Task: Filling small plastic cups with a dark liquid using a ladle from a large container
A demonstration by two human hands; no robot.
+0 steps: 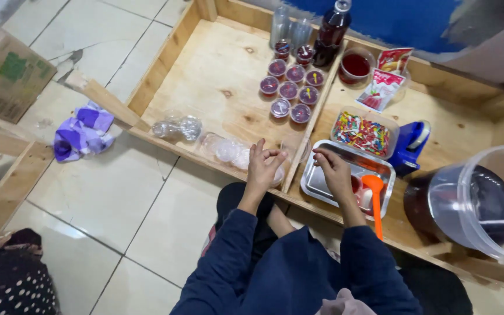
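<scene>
— While the left hand (262, 169) pinches a clear cup (294, 149) at the metal tray's (316, 185) left edge, where's the right hand (335, 174)?
— Over the tray, fingertips pinched together; bare plywood lies open left of it.

Filled cups (290, 87) sit far in the left tray compartment (217, 81), bottle (331, 34) behind them, sprinkle box (364, 133) right w/ metal tray (322, 185) nearer, bucket (471, 204) far right.
</scene>
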